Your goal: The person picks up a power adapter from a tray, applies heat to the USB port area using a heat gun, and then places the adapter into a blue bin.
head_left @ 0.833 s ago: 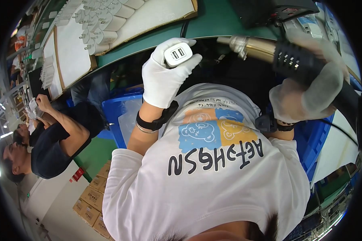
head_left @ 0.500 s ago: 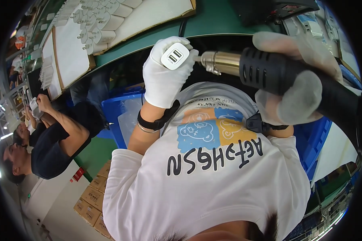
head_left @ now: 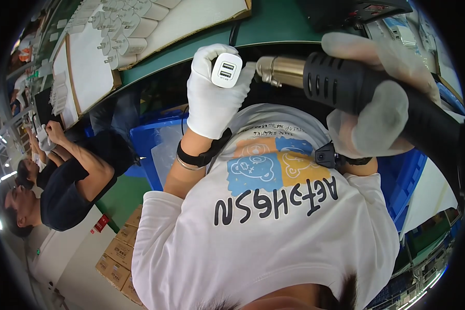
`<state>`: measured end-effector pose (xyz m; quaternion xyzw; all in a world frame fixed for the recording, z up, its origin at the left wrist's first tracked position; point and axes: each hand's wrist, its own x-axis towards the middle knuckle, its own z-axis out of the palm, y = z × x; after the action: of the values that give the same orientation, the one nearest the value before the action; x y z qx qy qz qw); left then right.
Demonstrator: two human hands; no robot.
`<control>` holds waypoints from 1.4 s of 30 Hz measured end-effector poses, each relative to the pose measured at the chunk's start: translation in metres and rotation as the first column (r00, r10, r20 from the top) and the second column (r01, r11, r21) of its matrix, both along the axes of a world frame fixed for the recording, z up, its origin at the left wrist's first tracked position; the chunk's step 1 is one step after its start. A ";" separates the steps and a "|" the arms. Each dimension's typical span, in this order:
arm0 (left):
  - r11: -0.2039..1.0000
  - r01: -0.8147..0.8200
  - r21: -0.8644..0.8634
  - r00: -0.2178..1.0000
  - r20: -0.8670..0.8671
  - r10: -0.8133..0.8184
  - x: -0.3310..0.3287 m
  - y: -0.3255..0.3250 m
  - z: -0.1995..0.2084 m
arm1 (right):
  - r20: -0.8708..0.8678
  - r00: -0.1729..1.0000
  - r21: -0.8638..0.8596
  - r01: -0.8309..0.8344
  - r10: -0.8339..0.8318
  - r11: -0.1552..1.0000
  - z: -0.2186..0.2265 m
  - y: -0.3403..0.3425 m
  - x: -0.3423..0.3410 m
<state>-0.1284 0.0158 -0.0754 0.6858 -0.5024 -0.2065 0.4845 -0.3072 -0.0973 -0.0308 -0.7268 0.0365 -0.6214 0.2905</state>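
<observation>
My left hand [head_left: 212, 103], in a white glove, is closed around a white two-port USB charger [head_left: 226, 71]. The charger's port face is turned up toward me. Beside it, my right hand [head_left: 383, 116], in a translucent pale glove, grips the black handle of a hot air gun [head_left: 325, 80]. Its metal nozzle points left at the charger's side, close to my left fingers; whether it touches them I cannot tell.
White plug chargers [head_left: 132, 26] stand in rows on a cardboard-edged tray at the far left. A black box-shaped device [head_left: 367, 10] sits on the green bench [head_left: 279, 26]. Blue bins [head_left: 144, 150] flank my body. A co-worker [head_left: 77, 175] sits at left, near stacked cartons [head_left: 119, 253].
My left hand has turned the charger slightly and shifted it a little to the right. The hot air gun has moved slightly left and up, still in my right hand.
</observation>
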 end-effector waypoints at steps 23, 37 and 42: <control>0.998 0.026 -0.060 0.999 0.049 -0.023 0.002 -0.001 -0.010 | -0.571 0.821 -0.011 0.001 -0.007 1.000 0.035 0.000 -0.025; 0.999 0.010 -0.043 0.999 0.038 -0.009 0.005 0.000 -0.016 | -0.752 0.660 -0.096 -0.127 0.012 0.987 0.042 -0.013 -0.032; 0.999 0.001 -0.042 0.997 0.082 0.002 0.005 0.000 -0.017 | -0.695 0.719 -0.105 -0.095 -0.005 0.990 0.036 -0.008 -0.031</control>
<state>-0.1235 0.0155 -0.0923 0.6834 -0.5259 -0.1675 0.4778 -0.3380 -0.1053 0.0055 -0.9247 0.0834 -0.2982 0.2216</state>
